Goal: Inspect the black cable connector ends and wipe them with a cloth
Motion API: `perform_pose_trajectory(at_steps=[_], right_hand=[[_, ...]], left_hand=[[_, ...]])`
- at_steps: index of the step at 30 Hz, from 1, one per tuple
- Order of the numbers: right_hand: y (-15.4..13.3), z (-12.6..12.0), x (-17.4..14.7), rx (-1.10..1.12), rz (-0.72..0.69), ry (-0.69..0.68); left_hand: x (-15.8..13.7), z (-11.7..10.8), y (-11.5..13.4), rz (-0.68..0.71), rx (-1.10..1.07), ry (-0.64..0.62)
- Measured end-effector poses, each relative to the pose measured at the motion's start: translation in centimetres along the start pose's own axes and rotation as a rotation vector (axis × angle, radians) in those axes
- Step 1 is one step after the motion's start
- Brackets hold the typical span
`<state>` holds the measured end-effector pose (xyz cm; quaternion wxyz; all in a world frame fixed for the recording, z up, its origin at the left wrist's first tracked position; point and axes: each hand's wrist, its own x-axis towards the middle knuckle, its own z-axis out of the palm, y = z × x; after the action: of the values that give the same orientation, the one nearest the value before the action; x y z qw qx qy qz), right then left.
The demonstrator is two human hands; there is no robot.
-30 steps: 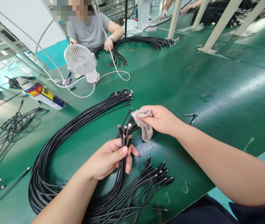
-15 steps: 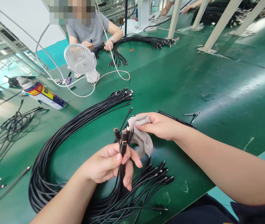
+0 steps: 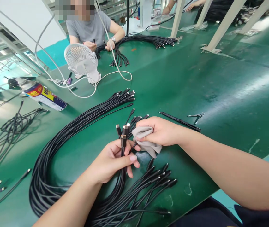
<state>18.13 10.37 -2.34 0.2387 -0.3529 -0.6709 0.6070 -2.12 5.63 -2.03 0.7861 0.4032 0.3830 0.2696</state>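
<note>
My left hand [image 3: 115,159] is closed around several black USB cables [image 3: 123,142], their plugs pointing up above the fingers. My right hand [image 3: 160,130] pinches a crumpled grey cloth [image 3: 150,148], which wraps the end of one cable leaning right out of the left hand; that plug is hidden in the cloth. More cable plugs [image 3: 159,175] lie fanned out on the table below and right of my left hand. The long black cable bundle [image 3: 61,138] curves round to the left, its other ends [image 3: 127,94] lying farther back.
A spray can [image 3: 45,96] lies tilted at the left near tangled cables [image 3: 8,132]. A white fan [image 3: 81,61] with a looping cord stands ahead. Black tweezers [image 3: 179,121] and a small metal tool [image 3: 197,117] lie right. A co-worker [image 3: 89,30] handles cables across the green table.
My right hand has brought the cloth down onto one cable's end beside my left hand. My left thumb has shifted right across the cables, and that cable now leans apart from the others.
</note>
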Motion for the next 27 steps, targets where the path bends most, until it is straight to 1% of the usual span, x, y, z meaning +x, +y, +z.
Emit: perform_pose_trajectory(at_steps=[2, 4, 6, 8, 10, 13, 16, 19, 23, 27], right_hand=[[-0.1, -0.2, -0.1, -0.066, -0.010, 0.035], [-0.3, -0.3, -0.2, -0.083, 0.015, 0.077], [-0.4, -0.4, -0.3, -0.044, 0.065, 0.099], [-0.4, -0.4, -0.3, 0.008, 0.094, 0.078], [-0.1, -0.5, -0.3, 0.030, 0.058, 0.050], [0.4, -0.4, 0.0, 0.010, -0.027, 0.013], [0.7, -0.2, 0.2, 0.013, -0.001, -0.024], [0.5, 0.0, 0.2, -0.001, 0.043, -0.009], [0.2, 0.1, 0.2, -0.088, 0.015, 0.002], [0.5, -0.1, 0.3, -0.080, -0.008, -0.018]], left_hand=[[0.2, 0.1, 0.0, 0.007, 0.021, 0.085], [0.3, 0.2, 0.0, 0.029, 0.024, 0.173], [0.5, 0.3, 0.1, 0.059, 0.005, 0.246], [0.6, 0.4, 0.1, 0.079, -0.004, 0.287], [0.7, 0.4, 0.0, 0.079, 0.016, 0.281], [0.7, 0.4, -0.3, 0.057, 0.059, 0.222], [0.6, 0.4, -0.5, 0.023, 0.066, 0.188], [0.6, 0.3, -0.5, -0.001, 0.067, 0.178], [0.7, 0.3, -0.3, -0.015, 0.088, 0.168], [0.8, 0.3, -0.4, -0.006, 0.128, 0.170]])
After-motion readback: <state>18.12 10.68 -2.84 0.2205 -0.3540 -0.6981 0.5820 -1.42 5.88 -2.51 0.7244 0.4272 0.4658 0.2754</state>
